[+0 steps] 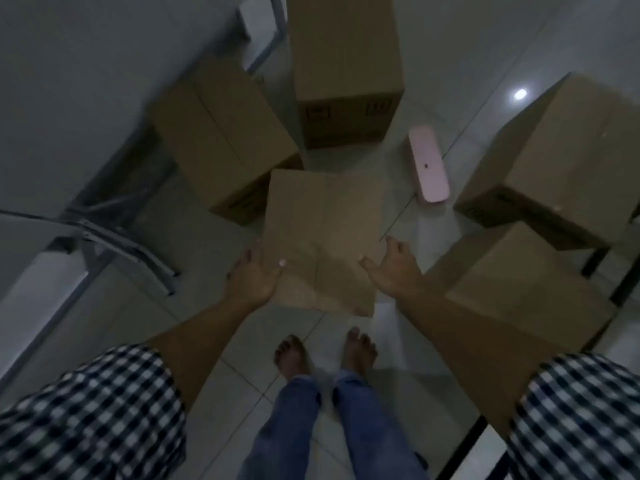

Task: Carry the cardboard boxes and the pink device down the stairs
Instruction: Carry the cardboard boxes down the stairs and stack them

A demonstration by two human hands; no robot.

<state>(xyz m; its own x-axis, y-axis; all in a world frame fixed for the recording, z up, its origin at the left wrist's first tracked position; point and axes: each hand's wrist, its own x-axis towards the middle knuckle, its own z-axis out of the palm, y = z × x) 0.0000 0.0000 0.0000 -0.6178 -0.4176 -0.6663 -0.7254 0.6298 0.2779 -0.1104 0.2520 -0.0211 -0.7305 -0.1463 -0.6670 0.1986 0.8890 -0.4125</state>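
Observation:
A cardboard box [323,233] sits on the tiled floor straight ahead of my bare feet. My left hand [251,275] grips its left edge, thumb on top. My right hand [393,268] is at its right edge, fingers spread, thumb resting on the top face. Further boxes stand around: one at the left [221,140], a tall one at the back [346,64], one at the right [568,157] and a nearer one at the lower right [533,289]. The pink device [427,164], a long rounded bar, lies on the floor right of the middle box.
A metal chair frame [117,233] stands at the left beside a grey wall [69,81]. Another metal frame [266,39] is at the back. Dark table legs [595,261] show at the right. A lamp's reflection glints on the tiled floor [519,94].

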